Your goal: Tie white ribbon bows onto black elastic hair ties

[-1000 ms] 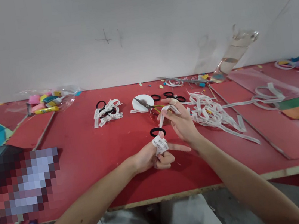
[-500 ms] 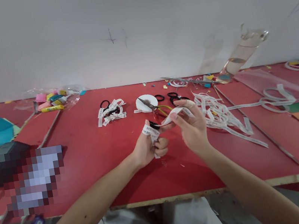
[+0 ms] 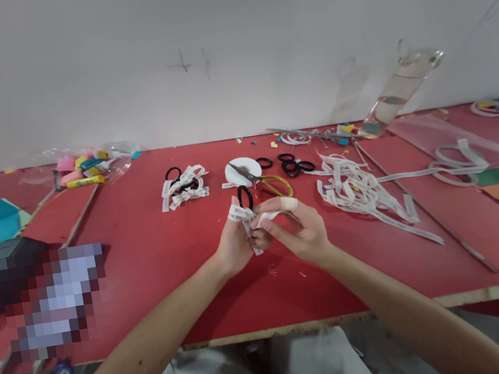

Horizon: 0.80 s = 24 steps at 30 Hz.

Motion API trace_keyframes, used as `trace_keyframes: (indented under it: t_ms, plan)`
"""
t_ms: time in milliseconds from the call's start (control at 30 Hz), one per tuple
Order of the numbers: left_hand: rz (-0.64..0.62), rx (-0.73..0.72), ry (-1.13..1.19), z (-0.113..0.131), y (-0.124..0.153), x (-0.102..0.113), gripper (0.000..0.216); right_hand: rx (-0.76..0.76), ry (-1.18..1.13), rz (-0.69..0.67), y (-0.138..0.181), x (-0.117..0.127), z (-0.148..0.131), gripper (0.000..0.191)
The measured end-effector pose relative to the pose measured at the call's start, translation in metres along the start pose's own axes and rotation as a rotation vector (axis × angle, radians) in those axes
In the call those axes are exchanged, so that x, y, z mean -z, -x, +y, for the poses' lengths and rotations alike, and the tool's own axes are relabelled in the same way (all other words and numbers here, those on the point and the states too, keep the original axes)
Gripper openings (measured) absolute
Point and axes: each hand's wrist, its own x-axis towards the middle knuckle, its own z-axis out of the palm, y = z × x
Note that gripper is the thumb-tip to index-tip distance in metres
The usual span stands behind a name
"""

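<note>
A white ribbon with printed dark lettering passes over the thumb of my left hand, whose closed fingers grip it. Just above that thumb a black hair tie stands up as a loop, held along with the ribbon. My right hand pinches another stretch of the ribbon close against the left fingers; a pale bandage wraps one right finger. Where the fingers meet, part of the ribbon is hidden. Beyond the hands, yellow-handled scissors rest with their blades over a white ribbon roll.
Finished-looking hair ties with white bows lie left of the roll. Several bare black hair ties sit right of it, near a tangled ribbon pile. A tilted clear bottle leans at the wall. A pixelated phone-like object lies left.
My right hand has moved left and down, bringing its ribbon end against my left fingers. The black hair tie now stands upright above the left thumb.
</note>
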Motion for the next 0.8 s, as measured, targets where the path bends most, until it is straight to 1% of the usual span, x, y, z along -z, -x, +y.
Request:
trace_keyframes:
  t_ms: [100, 267, 367, 533, 667, 800]
  plan:
    - [0.018, -0.025, -0.061, 0.003, 0.001, -0.003, 0.061, 0.099, 0.108, -0.026, -0.001, -0.001, -0.001, 0.025]
    - [-0.045, -0.086, -0.148, 0.006, 0.002, -0.003, 0.063, 0.256, 0.139, -0.036, -0.004, -0.004, 0.0, 0.026]
    - [-0.079, -0.099, -0.142, 0.006, 0.002, -0.002, 0.064, 0.29, 0.13, -0.022, -0.006, -0.004, 0.001, 0.025]
    - [-0.065, -0.1, -0.114, 0.007, 0.005, -0.005, 0.058, 0.336, 0.14, -0.013, -0.008, -0.004, 0.002, 0.03]
    - [-0.029, -0.097, -0.069, 0.007, 0.004, -0.007, 0.055, 0.456, 0.246, -0.101, -0.008, -0.003, 0.007, 0.032]
    - [-0.032, -0.084, -0.019, 0.006, 0.001, -0.002, 0.054, 0.539, 0.413, -0.198, -0.008, -0.003, 0.009, 0.027]
